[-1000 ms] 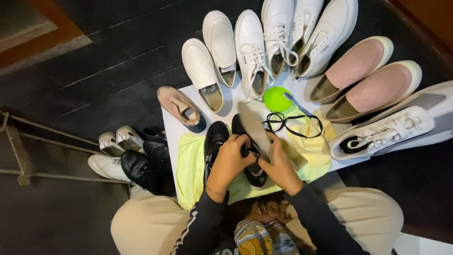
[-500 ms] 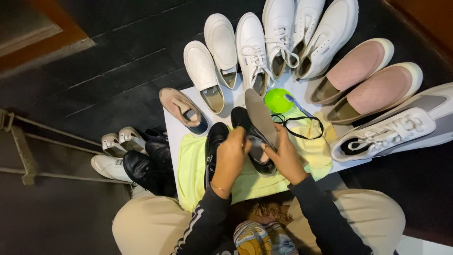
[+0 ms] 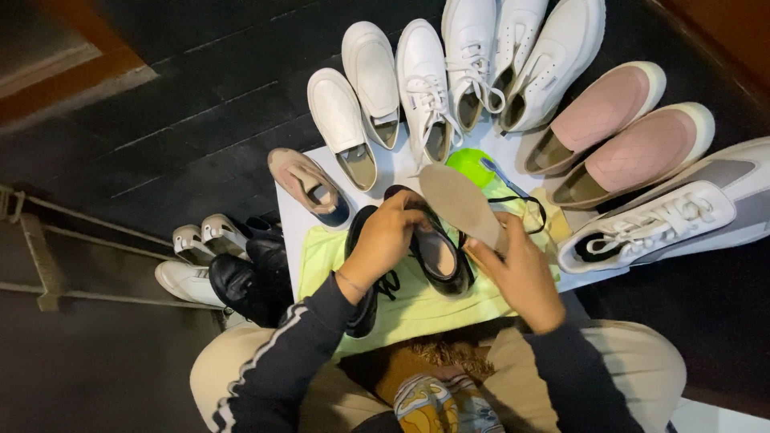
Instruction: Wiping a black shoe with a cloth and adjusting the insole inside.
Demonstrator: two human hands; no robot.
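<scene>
Our left hand grips the black shoe by its collar; our right hand pinches the grey insole above it.

Shoes ringed round a bench

On the bench lies a cloth; a shoe rests on it, an insole just right of it, a bowl behind, rows of sneakers beyond.

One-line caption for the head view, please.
Left hand holds a black shoe while right hand holds its grey insole, ringed by white and pink shoes.
</scene>
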